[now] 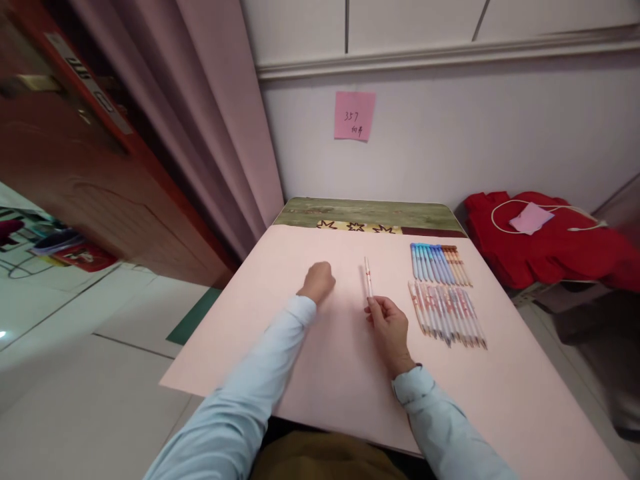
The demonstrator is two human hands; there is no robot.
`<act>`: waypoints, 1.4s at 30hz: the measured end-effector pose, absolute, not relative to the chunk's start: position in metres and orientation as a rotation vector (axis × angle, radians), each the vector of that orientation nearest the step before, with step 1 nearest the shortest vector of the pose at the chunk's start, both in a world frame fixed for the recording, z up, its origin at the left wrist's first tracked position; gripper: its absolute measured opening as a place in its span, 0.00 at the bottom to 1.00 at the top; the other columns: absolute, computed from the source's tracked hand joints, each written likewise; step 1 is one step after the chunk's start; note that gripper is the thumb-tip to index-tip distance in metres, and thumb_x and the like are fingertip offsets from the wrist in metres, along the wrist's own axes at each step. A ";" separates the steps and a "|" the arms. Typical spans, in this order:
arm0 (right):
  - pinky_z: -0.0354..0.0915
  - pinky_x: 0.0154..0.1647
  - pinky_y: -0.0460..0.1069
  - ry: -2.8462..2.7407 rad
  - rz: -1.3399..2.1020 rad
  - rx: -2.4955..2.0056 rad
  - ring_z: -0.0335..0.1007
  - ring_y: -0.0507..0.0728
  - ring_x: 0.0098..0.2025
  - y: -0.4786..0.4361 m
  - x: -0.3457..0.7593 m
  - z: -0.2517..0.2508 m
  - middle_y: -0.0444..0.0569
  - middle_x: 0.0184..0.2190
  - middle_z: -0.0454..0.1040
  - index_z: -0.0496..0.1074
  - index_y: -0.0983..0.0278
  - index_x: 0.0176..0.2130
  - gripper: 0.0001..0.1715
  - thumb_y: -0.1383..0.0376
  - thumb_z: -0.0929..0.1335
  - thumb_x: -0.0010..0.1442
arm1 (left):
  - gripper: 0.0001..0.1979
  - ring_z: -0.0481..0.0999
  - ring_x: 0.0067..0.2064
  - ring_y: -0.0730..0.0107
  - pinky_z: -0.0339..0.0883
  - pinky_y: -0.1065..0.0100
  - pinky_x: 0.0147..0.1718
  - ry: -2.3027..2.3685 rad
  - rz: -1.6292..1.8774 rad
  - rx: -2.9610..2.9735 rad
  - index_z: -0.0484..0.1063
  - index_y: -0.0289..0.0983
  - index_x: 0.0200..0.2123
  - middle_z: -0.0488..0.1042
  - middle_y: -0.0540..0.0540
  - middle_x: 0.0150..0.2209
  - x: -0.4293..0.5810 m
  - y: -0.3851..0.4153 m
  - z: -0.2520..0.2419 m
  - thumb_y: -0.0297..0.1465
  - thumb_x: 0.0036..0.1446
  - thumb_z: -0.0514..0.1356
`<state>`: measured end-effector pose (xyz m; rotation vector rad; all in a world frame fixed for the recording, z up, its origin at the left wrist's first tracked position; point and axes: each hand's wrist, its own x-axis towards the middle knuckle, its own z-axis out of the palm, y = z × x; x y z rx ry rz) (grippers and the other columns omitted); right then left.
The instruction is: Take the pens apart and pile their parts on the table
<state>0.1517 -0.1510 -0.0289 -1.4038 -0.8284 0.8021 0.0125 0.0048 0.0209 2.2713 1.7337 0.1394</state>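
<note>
My right hand (391,328) pinches a slim pen (369,277) near its lower end. The pen is whitish with small reddish marks and points away from me, a little above the pale pink table cover (345,373). To its left, my left hand (318,283) is closed in a fist over the cover; its curled fingers hide whatever may be inside. Right of my right hand lies a row of pale patterned pens (446,313), side by side. Just beyond them is another row, made up of blue pens (427,263) and brown-orange pens (457,268).
A green wooden board edge (350,211) shows at the table's far end. Red cloth (540,257) with a white cable (500,212) lies beyond the right edge. A pink curtain (215,120) and a brown door (115,173) stand at left. A pink note (354,116) hangs on the wall.
</note>
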 end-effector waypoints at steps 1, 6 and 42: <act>0.65 0.26 0.46 -0.826 0.797 -1.400 0.70 0.54 0.25 -0.151 0.151 -0.029 0.47 0.26 0.75 0.74 0.64 0.36 0.22 0.48 0.68 0.59 | 0.11 0.78 0.45 0.53 0.67 0.64 0.44 1.757 0.181 2.259 0.79 0.30 0.36 0.79 0.30 0.40 0.010 0.019 0.026 0.21 0.53 0.57; 0.64 0.25 0.46 -0.798 0.800 -1.428 0.69 0.54 0.25 -0.146 0.148 -0.029 0.46 0.25 0.74 0.74 0.64 0.36 0.22 0.47 0.68 0.60 | 0.11 0.78 0.43 0.61 0.67 0.68 0.43 1.797 0.366 2.188 0.78 0.31 0.37 0.81 0.37 0.37 0.011 0.084 0.045 0.23 0.55 0.56; 0.55 0.21 0.45 -0.914 1.426 -1.014 0.58 0.49 0.20 -0.169 0.112 0.004 0.42 0.21 0.67 0.71 0.63 0.30 0.23 0.46 0.68 0.61 | 0.23 0.77 0.34 0.64 0.70 0.65 0.32 0.835 0.912 0.827 0.76 0.35 0.48 0.79 0.36 0.44 -0.011 -0.120 0.034 0.46 0.58 0.62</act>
